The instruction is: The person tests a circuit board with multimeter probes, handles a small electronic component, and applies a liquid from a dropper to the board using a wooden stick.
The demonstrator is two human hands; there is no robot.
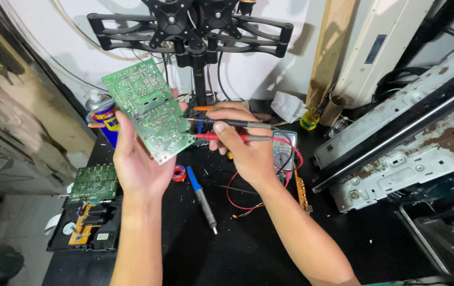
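Fingertips of the right hand [243, 145] pinch two multimeter probes together, a black probe [232, 123] above and a red probe [227, 137] below, both pointing left with their metal tips touching or just short of the right edge of a green circuit board [150, 108]; the view is too coarse to tell which. The left hand [139, 159] holds that board up off the bench, solder side toward the camera, thumb along its lower left edge and fingers wrapped behind, so the grip is closed on the board by its rim. The board looks light and stiff but fragile, with sharp solder points on the shown face, so it is best held by the edges, as here, not across the traces. From the probes, red and black leads loop down to a multimeter [285, 151] lying on the black workbench [248, 249] just behind the right wrist. Below the board lie a blue-handled soldering iron [201, 198] and a small red roll of tape [178, 172]. To the left, a second green circuit board [94, 182] rests over a dark tray, with a blue and yellow spray can [102, 116] behind. A black monitor stand [197, 32] rises at the back, and a rusted metal chassis [407, 143] leans at the right.
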